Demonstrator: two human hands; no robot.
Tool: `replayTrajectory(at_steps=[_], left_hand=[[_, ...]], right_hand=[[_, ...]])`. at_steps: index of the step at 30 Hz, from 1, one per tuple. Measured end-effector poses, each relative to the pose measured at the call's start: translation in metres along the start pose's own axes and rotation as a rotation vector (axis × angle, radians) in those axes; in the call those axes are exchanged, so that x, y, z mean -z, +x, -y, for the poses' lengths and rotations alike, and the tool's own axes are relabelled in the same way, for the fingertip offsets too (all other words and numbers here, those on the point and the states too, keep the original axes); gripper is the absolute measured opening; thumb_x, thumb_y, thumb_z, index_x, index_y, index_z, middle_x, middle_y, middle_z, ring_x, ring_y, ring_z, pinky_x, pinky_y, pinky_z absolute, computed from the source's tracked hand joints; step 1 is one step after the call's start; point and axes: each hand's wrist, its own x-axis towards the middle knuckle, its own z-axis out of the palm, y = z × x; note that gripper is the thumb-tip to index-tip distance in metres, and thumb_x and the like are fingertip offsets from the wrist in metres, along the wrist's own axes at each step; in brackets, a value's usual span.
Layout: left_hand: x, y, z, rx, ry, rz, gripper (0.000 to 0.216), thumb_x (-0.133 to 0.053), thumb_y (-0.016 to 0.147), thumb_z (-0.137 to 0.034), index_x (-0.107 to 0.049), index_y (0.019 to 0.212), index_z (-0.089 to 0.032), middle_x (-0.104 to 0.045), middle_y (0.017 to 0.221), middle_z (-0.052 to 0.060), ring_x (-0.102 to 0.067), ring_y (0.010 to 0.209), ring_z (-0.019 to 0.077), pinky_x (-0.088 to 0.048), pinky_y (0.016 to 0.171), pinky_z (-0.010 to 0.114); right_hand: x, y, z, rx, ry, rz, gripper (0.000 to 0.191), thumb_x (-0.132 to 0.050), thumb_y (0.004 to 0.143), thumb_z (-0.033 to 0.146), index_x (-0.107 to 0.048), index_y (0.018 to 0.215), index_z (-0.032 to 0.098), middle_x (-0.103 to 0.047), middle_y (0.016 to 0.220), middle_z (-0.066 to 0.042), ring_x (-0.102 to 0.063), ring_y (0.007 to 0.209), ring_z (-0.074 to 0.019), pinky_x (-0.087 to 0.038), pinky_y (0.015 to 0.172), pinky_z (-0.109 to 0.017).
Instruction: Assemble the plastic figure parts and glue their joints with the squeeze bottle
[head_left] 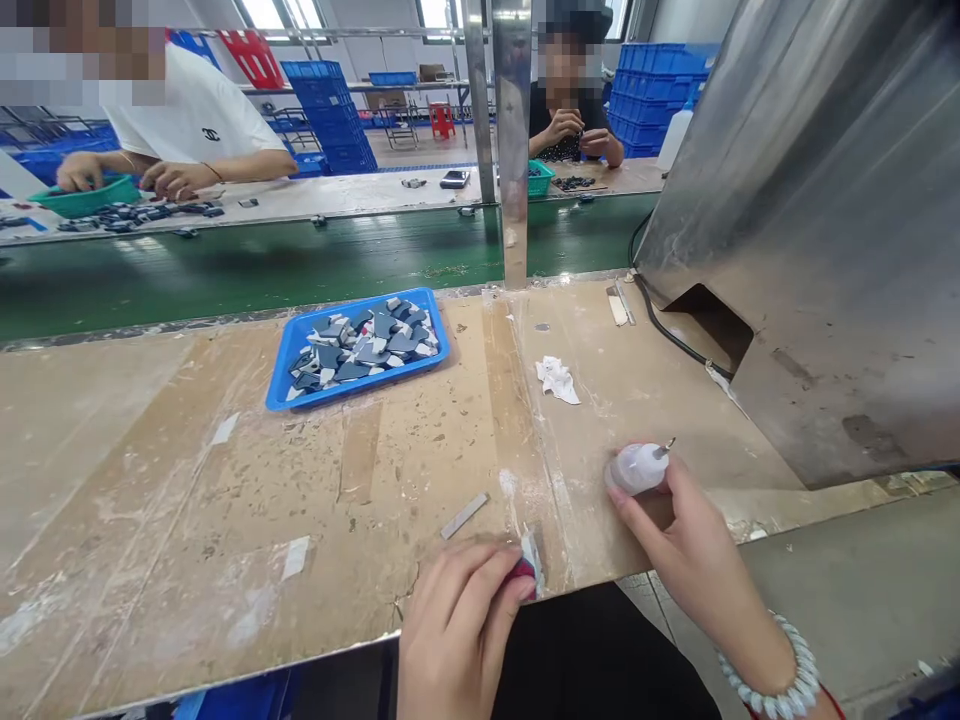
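Observation:
My left hand (pixel 461 625) is at the near edge of the worn wooden bench (pixel 187 520), its fingers pinched on a small flat part (pixel 531 565) with a red and a pale side. To the right, my right hand (pixel 694 545) grips a small white squeeze bottle (pixel 636 467) with a metal needle tip pointing up and right. The bottle lies low over the bench, apart from the small part. A bead bracelet circles my right wrist.
A blue tray (pixel 289 375) of grey and white flat pieces sits mid-bench. A crumpled white wipe (pixel 557 380) lies right of it. A large steel housing (pixel 817 230) with a black cable fills the right. Beyond a green conveyor (pixel 247 265), two people work at trays.

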Motion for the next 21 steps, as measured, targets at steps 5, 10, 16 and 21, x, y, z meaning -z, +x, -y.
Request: replayTrajectory(at_steps=[5, 10, 16, 21], left_hand=[[-0.002, -0.005, 0.000, -0.087, -0.013, -0.123, 0.021, -0.071, 0.087, -0.003, -0.070, 0.102, -0.017, -0.072, 0.093, 0.004, -0.069, 0.093, 0.0198, -0.059, 0.082, 0.033], [-0.002, -0.008, -0.003, -0.086, -0.036, -0.133, 0.021, -0.073, 0.082, 0.003, -0.070, 0.095, -0.014, -0.072, 0.088, 0.004, -0.069, 0.090, 0.0187, -0.061, 0.079, 0.032], [-0.009, -0.018, -0.010, -0.071, -0.015, -0.202, 0.027, -0.075, 0.077, 0.007, -0.072, 0.091, -0.015, -0.072, 0.080, 0.002, -0.071, 0.083, 0.0187, -0.062, 0.069, 0.029], [-0.020, -0.020, -0.013, -0.028, 0.030, -0.309, 0.028, -0.075, 0.076, 0.007, -0.073, 0.089, -0.017, -0.073, 0.078, 0.000, -0.072, 0.079, 0.0185, -0.062, 0.066, 0.028]], right_hand=[[0.004, -0.011, 0.000, -0.004, 0.200, 0.015, 0.044, -0.062, 0.098, 0.042, -0.048, 0.137, 0.028, -0.060, 0.133, -0.009, -0.052, 0.127, -0.0306, -0.036, 0.108, -0.048], [0.008, -0.028, 0.009, -0.030, 0.535, 0.102, 0.059, -0.055, 0.101, 0.046, -0.027, 0.151, 0.033, -0.061, 0.117, -0.007, -0.060, 0.106, -0.0264, -0.047, 0.092, -0.041], [0.003, -0.020, 0.018, -0.092, 0.700, -0.034, 0.055, -0.079, 0.085, 0.044, -0.046, 0.129, 0.037, -0.064, 0.091, -0.002, -0.058, 0.078, -0.0220, -0.047, 0.066, -0.034], [0.002, 0.002, 0.022, -0.106, 0.895, -0.076, 0.036, -0.073, 0.087, 0.050, -0.065, 0.114, 0.027, -0.052, 0.078, 0.000, -0.045, 0.061, -0.0154, -0.042, 0.054, -0.031]])
